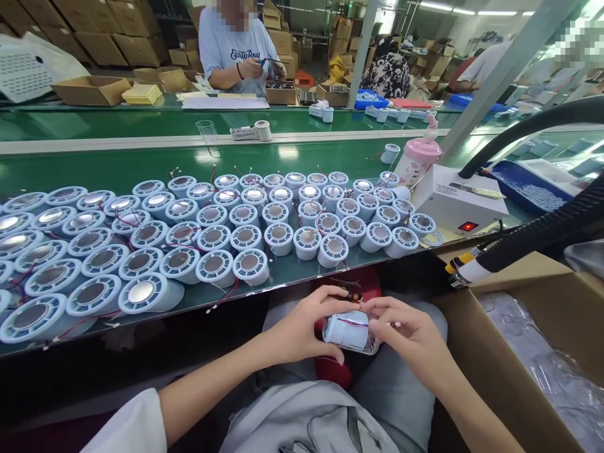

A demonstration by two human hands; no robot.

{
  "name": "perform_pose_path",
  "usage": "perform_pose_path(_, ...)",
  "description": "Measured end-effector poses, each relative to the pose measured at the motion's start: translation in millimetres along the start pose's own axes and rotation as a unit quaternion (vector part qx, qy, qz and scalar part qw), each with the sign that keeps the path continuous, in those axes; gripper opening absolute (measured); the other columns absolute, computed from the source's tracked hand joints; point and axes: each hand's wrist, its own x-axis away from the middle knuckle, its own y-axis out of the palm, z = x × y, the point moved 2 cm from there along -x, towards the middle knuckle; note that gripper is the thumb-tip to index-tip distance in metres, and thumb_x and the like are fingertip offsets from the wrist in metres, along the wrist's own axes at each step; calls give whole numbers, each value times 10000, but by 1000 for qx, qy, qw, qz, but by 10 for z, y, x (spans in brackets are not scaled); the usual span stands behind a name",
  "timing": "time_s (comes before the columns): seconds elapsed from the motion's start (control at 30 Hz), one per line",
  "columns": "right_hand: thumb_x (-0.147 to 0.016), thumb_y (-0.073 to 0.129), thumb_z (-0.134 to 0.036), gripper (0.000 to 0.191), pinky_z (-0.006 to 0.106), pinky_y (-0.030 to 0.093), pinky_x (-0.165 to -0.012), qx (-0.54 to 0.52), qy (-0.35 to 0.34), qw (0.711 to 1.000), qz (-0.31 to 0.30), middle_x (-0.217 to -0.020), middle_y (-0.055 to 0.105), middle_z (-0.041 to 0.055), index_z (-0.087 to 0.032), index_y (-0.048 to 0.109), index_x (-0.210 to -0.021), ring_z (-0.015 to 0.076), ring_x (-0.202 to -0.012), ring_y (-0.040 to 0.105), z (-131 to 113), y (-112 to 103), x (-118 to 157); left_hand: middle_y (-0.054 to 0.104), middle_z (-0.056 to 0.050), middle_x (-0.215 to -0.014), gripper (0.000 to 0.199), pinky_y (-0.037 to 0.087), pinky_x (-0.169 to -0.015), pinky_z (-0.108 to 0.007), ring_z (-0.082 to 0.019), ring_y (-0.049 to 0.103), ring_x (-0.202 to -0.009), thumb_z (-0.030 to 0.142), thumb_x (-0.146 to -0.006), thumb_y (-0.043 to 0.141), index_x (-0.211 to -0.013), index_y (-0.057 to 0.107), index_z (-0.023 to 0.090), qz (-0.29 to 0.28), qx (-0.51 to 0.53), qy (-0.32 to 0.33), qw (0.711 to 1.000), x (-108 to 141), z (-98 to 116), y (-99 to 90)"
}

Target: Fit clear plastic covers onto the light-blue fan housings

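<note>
Above my lap, my left hand (314,324) grips a clear plastic case (358,347), its thumb on the near side and its fingers over the top. Inside the case lies a light blue cylindrical part (346,332) on its side, with thin red and blue wires (353,323) along it. At the case's right end, the bent fingers of my right hand (410,333) close on the wires, and a small white tip shows beside them. Many similar blue round parts (250,264) with silver or dark discs stand in rows on the green bench.
A cardboard box (507,340) of clear plastic cases stands at right. Beside the bench edge hang a black hose (533,229) and a white power box (460,201). A pink-lidded cup (419,157) is behind. Across the bench, a person (240,50) works.
</note>
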Motion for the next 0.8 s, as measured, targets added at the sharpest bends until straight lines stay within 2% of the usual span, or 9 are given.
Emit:
perform_pose_path(0.1, -793, 711, -406, 266, 328, 536, -777, -76, 21, 997, -23, -1069, 687, 104, -211, 715, -613, 295, -1084, 604, 33, -57, -36, 570, -99, -1276, 736, 483, -960, -403, -275, 556, -1159, 319, -631, 840, -1305, 546, 288, -18, 102, -53, 993, 16, 5, 39)
perform_pose_path(0.17, -767, 755, -359, 127, 374, 538, -857, -60, -14, 997, -53, -1226, 646, 92, -247, 761, -827, 310, -1176, 564, 34, -79, -25, 594, -104, -1239, 724, 523, -890, -371, -251, 606, -1075, 291, -647, 827, -1305, 529, 248, 4, 194, -100, 976, 31, 23, 44)
perform_pose_path(0.23, -748, 783, -266, 330, 414, 485, -980, 31, -82, 994, -63, -1337, 581, 63, -299, 712, -1069, 295, -1247, 515, 29, -91, 17, 609, -100, -1196, 706, 533, -855, -353, -227, 626, -1007, 290, -647, 824, -1284, 528, 221, 27, 262, -130, 956, 45, 45, 41)
perform_pose_path(0.3, -767, 766, -208, 442, 405, 440, -1045, 122, -139, 981, -58, -1363, 563, 37, -331, 644, -1174, 260, -1262, 508, 32, -96, 76, 624, -91, -1147, 709, 539, -805, -329, -212, 634, -946, 313, -642, 825, -1280, 531, 218, 28, 269, -144, 952, 54, 71, 31)
perform_pose_path(0.4, -809, 735, -222, 404, 350, 462, -1031, 155, -175, 971, -57, -1350, 574, 19, -336, 610, -1176, 227, -1235, 536, 49, -104, 145, 627, -90, -1150, 751, 538, -733, -295, -214, 638, -902, 365, -633, 828, -1312, 530, 248, 4, 199, -139, 970, 52, 123, 2)
perform_pose_path(0.47, -820, 730, -242, 402, 318, 480, -1014, 144, -168, 973, -64, -1345, 575, 14, -337, 591, -1185, 215, -1228, 540, 58, -111, 166, 615, -95, -1206, 759, 537, -766, -301, -235, 632, -963, 378, -642, 823, -1331, 525, 268, -2, 163, -116, 980, 43, 164, -25)
perform_pose_path(0.63, -832, 725, -256, 390, 251, 532, -933, 61, -112, 989, -80, -1311, 587, 8, -336, 576, -1184, 199, -1172, 582, 33, -127, 188, 579, -83, -1310, 767, 462, -992, -373, -278, 545, -1191, 363, -618, 846, -1320, 546, 290, -5, 127, -56, 990, 37, 254, -77)
perform_pose_path(0.73, -823, 735, -258, 391, 246, 540, -912, 28, -83, 992, -86, -1299, 590, 16, -327, 587, -1179, 207, -1160, 588, 8, -129, 193, 580, -86, -1308, 759, 441, -1023, -394, -275, 546, -1195, 325, -622, 848, -1318, 549, 284, -9, 138, -62, 988, 59, 265, -77)
perform_pose_path(0.8, -822, 736, -262, 392, 245, 536, -912, 3, -69, 994, -88, -1283, 595, 11, -331, 593, -1180, 202, -1156, 584, 23, -120, 182, 552, -89, -1347, 770, 445, -1023, -392, -269, 542, -1211, 277, -631, 843, -1333, 527, 286, -14, 195, -79, 978, 61, 231, -56)
